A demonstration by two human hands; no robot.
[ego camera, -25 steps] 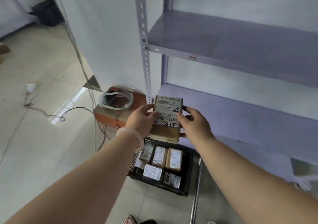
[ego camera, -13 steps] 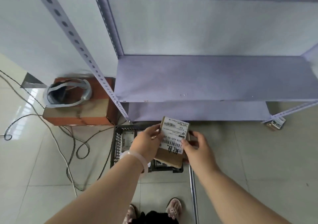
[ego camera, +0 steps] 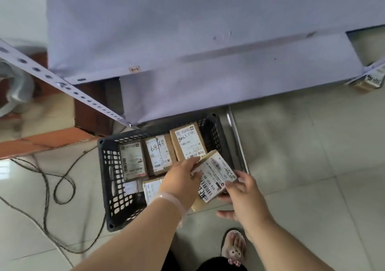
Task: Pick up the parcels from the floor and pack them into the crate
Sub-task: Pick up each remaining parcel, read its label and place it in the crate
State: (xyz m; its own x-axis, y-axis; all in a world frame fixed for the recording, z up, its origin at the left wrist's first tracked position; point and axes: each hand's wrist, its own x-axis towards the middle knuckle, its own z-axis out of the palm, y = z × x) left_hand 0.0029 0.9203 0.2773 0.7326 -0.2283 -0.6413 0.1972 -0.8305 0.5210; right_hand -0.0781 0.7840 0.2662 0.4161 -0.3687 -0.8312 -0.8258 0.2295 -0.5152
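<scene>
A brown cardboard parcel (ego camera: pixel 212 177) with a white barcode label hangs tilted over the right side of the black plastic crate (ego camera: pixel 110 179). My left hand (ego camera: pixel 181 179) grips its left edge and my right hand (ego camera: pixel 241 193) holds its right side from below. Inside the crate lie several labelled parcels: one at the left (ego camera: pixel 132 159), one in the middle (ego camera: pixel 159 155), one at the back right (ego camera: pixel 187 141) and one partly hidden under my left arm (ego camera: pixel 152 188). Another parcel (ego camera: pixel 367 81) lies on the floor at the far right, by the shelf's leg.
A grey metal shelf unit (ego camera: pixel 187 31) overhangs the crate's far side, with its perforated post (ego camera: pixel 62 83) slanting at the left. A red-brown box (ego camera: pixel 41 139) stands at the left. Black cables (ego camera: pixel 52 187) trail over the tiled floor. My slippered foot (ego camera: pixel 234 245) is near the crate.
The view has tilted down from the shelves to the crate. Both hands have lowered the parcel from chest height to just above the crate's right side.
</scene>
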